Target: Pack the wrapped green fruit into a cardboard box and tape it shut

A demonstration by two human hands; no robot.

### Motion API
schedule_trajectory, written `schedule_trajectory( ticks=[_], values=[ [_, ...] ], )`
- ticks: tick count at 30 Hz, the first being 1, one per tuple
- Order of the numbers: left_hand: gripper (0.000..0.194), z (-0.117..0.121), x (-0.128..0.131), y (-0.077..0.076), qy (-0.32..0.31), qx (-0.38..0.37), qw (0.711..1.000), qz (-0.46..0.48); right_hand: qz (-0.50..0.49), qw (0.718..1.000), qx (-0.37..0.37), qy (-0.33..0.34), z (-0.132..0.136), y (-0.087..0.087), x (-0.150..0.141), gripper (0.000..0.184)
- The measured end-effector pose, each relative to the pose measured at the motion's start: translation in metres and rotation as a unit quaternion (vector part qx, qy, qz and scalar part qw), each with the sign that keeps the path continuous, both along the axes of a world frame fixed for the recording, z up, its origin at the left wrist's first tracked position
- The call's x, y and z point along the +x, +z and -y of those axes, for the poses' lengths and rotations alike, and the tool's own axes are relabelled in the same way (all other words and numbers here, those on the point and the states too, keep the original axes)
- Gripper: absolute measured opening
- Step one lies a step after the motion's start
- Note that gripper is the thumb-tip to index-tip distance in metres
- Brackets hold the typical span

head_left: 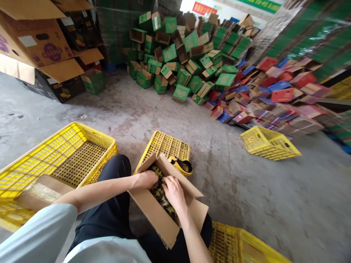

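An open cardboard box (pixel 156 212) sits tilted at my knees with its flaps folded outward. Dark and yellow-green mottled contents (pixel 164 201) fill it, partly under shiny plastic; their kind is unclear. My left hand (pixel 146 179) reaches in over the near-left side, its fingers curled closed at the contents. From the right, my right hand (pixel 173 191) reaches in with bent fingers pressed onto the same middle spot. Whatever the fingertips pinch is hidden. Just beyond the box, a yellow-and-black tool with a round black ring (pixel 181 165) lies on an upturned yellow crate (pixel 167 144).
A large yellow crate (pixel 93 175) at left holds a flattened, taped cardboard piece (pixel 44 191). Other yellow crates stand at right (pixel 268 144) and bottom right (pixel 227 239). Green boxes (pixel 181 93) and red-blue boxes (pixel 282 95) are heaped behind; large cartons (pixel 49 44) stand back left.
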State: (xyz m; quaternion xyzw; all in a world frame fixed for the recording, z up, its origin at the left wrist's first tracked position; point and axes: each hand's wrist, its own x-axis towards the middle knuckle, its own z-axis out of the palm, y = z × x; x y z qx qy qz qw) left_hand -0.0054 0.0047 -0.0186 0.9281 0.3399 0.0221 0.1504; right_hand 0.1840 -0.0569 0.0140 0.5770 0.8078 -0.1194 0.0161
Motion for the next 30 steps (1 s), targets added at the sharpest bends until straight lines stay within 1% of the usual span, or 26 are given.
schedule_trajectory(
  ticks=[4, 6, 7, 9, 11, 14, 16, 19, 22, 24, 27, 30],
  values=[
    [0.026, 0.002, 0.005, 0.011, 0.067, 0.045, 0.996, -0.029, -0.002, 0.998, 0.062, -0.025, -0.005, -0.026, -0.009, 0.053],
    [0.028, 0.000, 0.011, 0.014, 0.088, 0.049, 0.994, -0.050, -0.007, 0.996, 0.088, -0.020, -0.006, -0.035, -0.010, 0.059],
    [0.028, -0.002, 0.015, 0.014, 0.094, 0.046, 0.993, -0.060, -0.011, 0.995, 0.100, -0.014, -0.006, -0.037, -0.008, 0.060],
    [0.026, -0.004, 0.019, 0.014, 0.097, 0.041, 0.992, -0.073, -0.018, 0.993, 0.116, 0.002, -0.003, -0.035, 0.001, 0.058],
    [0.025, -0.006, 0.022, 0.013, 0.091, 0.038, 0.992, -0.075, -0.018, 0.992, 0.124, 0.008, 0.005, -0.028, 0.012, 0.053],
    [0.026, -0.008, 0.020, 0.012, 0.078, 0.030, 0.994, -0.068, -0.006, 0.992, 0.126, -0.005, 0.020, -0.019, 0.028, 0.048],
    [0.027, -0.008, 0.018, 0.013, 0.071, 0.024, 0.995, -0.062, 0.008, 0.993, 0.118, -0.018, 0.028, -0.018, 0.034, 0.046],
    [0.027, -0.009, 0.014, 0.015, 0.063, 0.012, 0.997, -0.052, 0.027, 0.994, 0.096, -0.036, 0.032, -0.024, 0.035, 0.045],
    [0.027, -0.010, 0.012, 0.015, 0.059, -0.005, 0.997, -0.047, 0.035, 0.995, 0.075, -0.057, 0.031, -0.028, 0.032, 0.049],
    [0.026, -0.011, 0.013, 0.014, 0.057, -0.019, 0.997, -0.050, 0.034, 0.995, 0.062, -0.069, 0.032, -0.027, 0.031, 0.052],
    [0.026, -0.014, 0.017, 0.012, 0.060, -0.037, 0.996, -0.059, 0.004, 0.995, 0.015, -0.102, 0.035, -0.023, 0.031, 0.055],
    [0.028, -0.015, 0.022, 0.012, 0.068, -0.046, 0.995, -0.064, -0.033, 0.991, -0.020, -0.125, 0.036, -0.020, 0.032, 0.050]
  ],
)
